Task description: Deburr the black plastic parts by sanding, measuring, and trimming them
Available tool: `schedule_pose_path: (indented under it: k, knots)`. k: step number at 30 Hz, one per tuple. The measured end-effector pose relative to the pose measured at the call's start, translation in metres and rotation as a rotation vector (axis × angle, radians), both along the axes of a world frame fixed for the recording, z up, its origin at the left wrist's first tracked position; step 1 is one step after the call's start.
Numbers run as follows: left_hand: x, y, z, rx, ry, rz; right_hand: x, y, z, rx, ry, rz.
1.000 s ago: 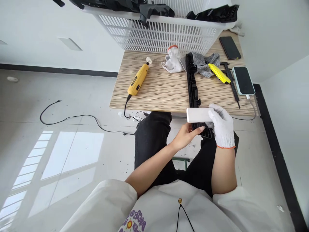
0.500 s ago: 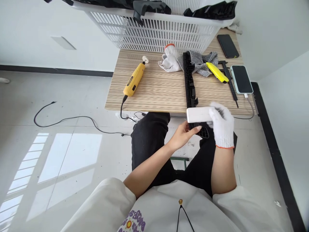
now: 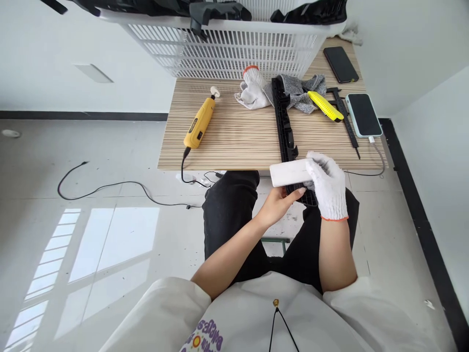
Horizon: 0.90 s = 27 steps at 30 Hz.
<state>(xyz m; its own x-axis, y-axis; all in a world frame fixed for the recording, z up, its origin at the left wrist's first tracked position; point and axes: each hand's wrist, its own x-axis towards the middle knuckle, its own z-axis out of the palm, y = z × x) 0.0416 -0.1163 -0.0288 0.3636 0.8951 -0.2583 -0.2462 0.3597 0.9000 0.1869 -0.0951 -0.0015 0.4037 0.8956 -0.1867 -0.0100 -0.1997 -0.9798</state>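
A long black plastic part (image 3: 284, 126) reaches from the tabletop out over its front edge toward my lap. My bare left hand (image 3: 280, 201) grips the near end of it, the thumb lying on top. In my right hand (image 3: 328, 183), which wears a white knitted glove with an orange cuff, is a flat white rectangular block (image 3: 289, 172). The block lies across the black part, just above my left thumb, and hides a stretch of it. Whether the two touch, I cannot tell.
On the wooden table (image 3: 234, 142) lie a yellow rotary tool (image 3: 200, 122), a white glove (image 3: 252, 89), a grey cloth (image 3: 298, 93), a yellow-handled tool (image 3: 325, 106), a caliper (image 3: 347, 122) and two phones (image 3: 363, 115). A white basket (image 3: 234, 49) of black parts stands behind.
My right hand has moved left with the white block, which now tilts slightly. My left hand keeps its hold on the black part. The whole view has shifted a little.
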Motion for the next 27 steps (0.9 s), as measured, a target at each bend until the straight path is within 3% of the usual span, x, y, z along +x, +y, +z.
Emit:
schedule_pose_path:
  k: [5, 9, 11, 17, 20, 23, 27]
  knots:
    - [-0.001, 0.000, -0.001, -0.027, 0.015, -0.015, 0.010, 0.002, -0.001, 0.013, -0.032, -0.166]
    - [0.000, 0.000, -0.001, 0.025, -0.006, -0.020, 0.004, 0.004, -0.002, -0.020, 0.040, 0.013]
    - [0.000, 0.000, -0.001, 0.031, -0.012, -0.027, 0.004, 0.004, -0.004, -0.038, 0.032, 0.025]
    - [-0.005, 0.001, -0.002, -0.034, 0.033, -0.047, 0.027, 0.004, 0.000, 0.072, 0.066, -0.283]
    - [-0.006, 0.000, -0.003, -0.033, 0.033, -0.058, 0.033, 0.017, 0.010, 0.150, 0.097, -0.327]
    - [-0.005, -0.001, -0.005, -0.037, 0.033, -0.074, 0.032, 0.047, 0.018, 0.181, 0.080, -0.272]
    - [-0.001, 0.000, -0.005, -0.048, -0.025, -0.090, 0.018, 0.088, 0.016, 0.176, 0.048, -0.066]
